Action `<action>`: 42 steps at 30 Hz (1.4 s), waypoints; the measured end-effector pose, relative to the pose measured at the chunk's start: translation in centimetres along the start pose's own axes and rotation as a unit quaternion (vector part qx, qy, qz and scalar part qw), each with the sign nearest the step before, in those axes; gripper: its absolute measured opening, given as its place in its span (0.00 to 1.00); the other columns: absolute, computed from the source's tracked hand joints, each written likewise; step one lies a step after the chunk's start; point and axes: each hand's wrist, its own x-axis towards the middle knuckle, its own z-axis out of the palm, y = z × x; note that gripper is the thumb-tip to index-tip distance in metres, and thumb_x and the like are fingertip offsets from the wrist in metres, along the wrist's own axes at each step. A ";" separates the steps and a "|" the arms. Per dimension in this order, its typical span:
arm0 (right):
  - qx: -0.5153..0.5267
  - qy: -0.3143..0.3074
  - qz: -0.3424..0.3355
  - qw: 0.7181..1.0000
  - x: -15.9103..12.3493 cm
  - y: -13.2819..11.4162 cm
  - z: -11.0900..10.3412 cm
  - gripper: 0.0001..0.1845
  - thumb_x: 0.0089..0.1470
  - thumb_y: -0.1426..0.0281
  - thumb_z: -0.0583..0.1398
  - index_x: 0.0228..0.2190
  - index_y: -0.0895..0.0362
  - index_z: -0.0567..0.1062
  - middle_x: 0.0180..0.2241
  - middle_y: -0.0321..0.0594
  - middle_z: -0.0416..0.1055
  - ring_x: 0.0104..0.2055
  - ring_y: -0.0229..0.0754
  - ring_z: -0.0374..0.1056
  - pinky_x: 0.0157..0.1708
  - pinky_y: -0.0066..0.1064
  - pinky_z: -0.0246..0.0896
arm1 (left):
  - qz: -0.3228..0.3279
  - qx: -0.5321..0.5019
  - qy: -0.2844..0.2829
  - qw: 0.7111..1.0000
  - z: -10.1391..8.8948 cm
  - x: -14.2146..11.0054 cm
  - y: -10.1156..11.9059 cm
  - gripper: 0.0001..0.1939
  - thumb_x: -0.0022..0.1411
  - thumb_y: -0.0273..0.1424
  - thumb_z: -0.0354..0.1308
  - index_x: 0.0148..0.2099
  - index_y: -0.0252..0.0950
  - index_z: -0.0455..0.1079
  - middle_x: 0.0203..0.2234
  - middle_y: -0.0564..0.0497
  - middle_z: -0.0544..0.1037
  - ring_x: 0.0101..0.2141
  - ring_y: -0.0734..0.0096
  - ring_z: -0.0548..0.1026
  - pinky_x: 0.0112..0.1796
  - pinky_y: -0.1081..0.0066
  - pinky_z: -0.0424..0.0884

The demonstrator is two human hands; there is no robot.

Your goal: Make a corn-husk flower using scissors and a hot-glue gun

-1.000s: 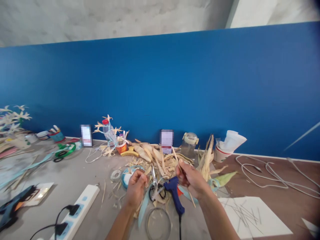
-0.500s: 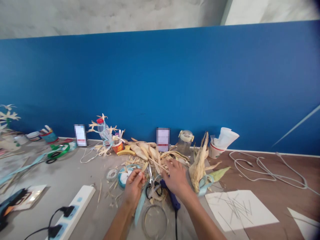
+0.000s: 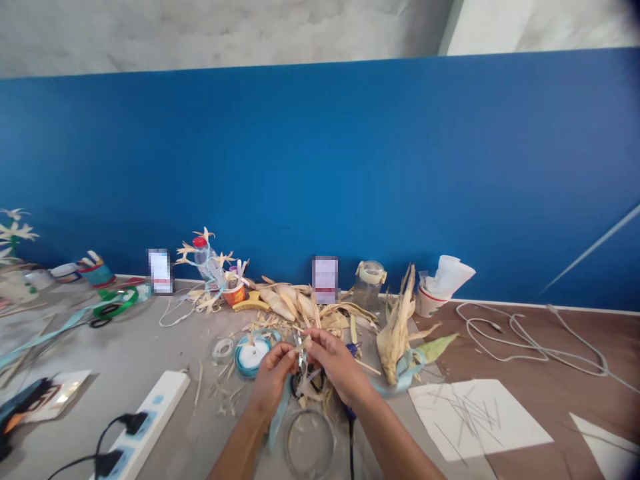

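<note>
In front of me, my left hand [image 3: 274, 375] pinches one end of a small pale strip of corn husk [image 3: 301, 345]. My right hand [image 3: 334, 360] meets it from the other side, fingertips closed on the same strip. A thin pale stick [image 3: 369, 367] pokes out past the right hand; whether it is gripped I cannot tell. Just under the fingers lie scissors [image 3: 302, 363] with black handles, partly hidden. A purple-blue hot glue gun [image 3: 349, 413] is mostly covered by my right hand. A blue ribbon spool [image 3: 251, 355] lies beside my left hand.
Behind the hands spreads a pile of dried husks [image 3: 287, 301]. A husk bundle [image 3: 396, 333] stands to the right, near a sheet of paper [image 3: 520, 427] with thin wires. A wire coil [image 3: 311, 445] lies in front, a power strip [image 3: 159, 407] at left, a jar [image 3: 370, 283] behind.
My right hand has come back from the husk pile, moving left and nearer, and its fingers have closed beside the left fingertips. The thin stick now shows past the right hand.
</note>
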 end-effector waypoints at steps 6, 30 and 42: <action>-0.065 0.017 0.013 0.998 0.3 0.0 -1.0 0.08 0.42 0.66 0.59 0.20 0.58 0.68 0.15 0.28 0.58 0.20 0.31 0.52 0.23 0.25 0.46 | -0.008 0.073 -0.023 0.997 -0.2 0.0 0.3 0.15 0.50 0.41 0.61 0.24 0.34 0.66 0.14 0.57 0.65 0.20 0.77 0.61 0.25 0.75 0.56; -0.649 -0.171 -0.033 0.741 -1.8 -0.3 -1.2 0.10 0.38 0.78 0.57 0.24 0.58 0.77 0.27 0.46 0.75 0.27 0.42 0.68 0.22 0.28 0.45 | 0.005 0.143 -0.001 0.990 -0.1 -0.1 0.7 0.20 0.48 0.45 0.59 0.19 0.36 0.59 0.13 0.59 0.60 0.18 0.78 0.56 0.22 0.75 0.52; -0.677 -0.173 -0.079 0.711 -1.2 0.9 -0.9 0.12 0.41 0.79 0.55 0.28 0.61 0.76 0.31 0.50 0.73 0.32 0.47 0.69 0.24 0.31 0.45 | 0.008 0.134 0.017 0.991 0.0 0.1 0.9 0.15 0.49 0.43 0.59 0.26 0.35 0.66 0.15 0.58 0.62 0.20 0.76 0.59 0.24 0.75 0.55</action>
